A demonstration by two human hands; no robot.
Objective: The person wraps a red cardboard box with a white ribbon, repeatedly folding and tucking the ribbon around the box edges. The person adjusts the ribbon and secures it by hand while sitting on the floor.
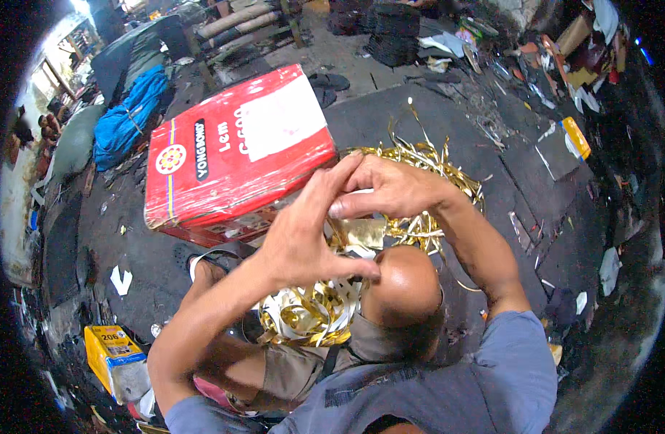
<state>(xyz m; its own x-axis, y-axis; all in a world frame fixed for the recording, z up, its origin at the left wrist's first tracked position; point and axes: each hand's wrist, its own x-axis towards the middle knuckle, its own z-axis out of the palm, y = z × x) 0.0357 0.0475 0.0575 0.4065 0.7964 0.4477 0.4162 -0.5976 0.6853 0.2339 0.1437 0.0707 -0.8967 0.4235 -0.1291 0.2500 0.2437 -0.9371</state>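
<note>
My left hand point(300, 235) is raised above my knee, its fingers stretched upward and its thumb spread wide toward the kneecap. My right hand point(394, 188) comes in from the right. Its bent fingers meet the left fingertips, and its thumb touches the side of the left hand, with a gap between thumb and fingers. I see nothing held in either hand. Below and behind them lie shiny gold strips point(437, 155) in a loose tangle, beside a flat gold piece point(365, 233). More curled gold and white strips point(311, 315) are heaped by my lap.
A red carton point(224, 155) with a white patch stands just beyond my left hand. A yellow can point(114, 358) is at the lower left, a blue tarp bundle point(130, 119) at the far left. Scraps point(611, 271) litter the dark floor, and a yellow-ended block point(564, 148) lies right.
</note>
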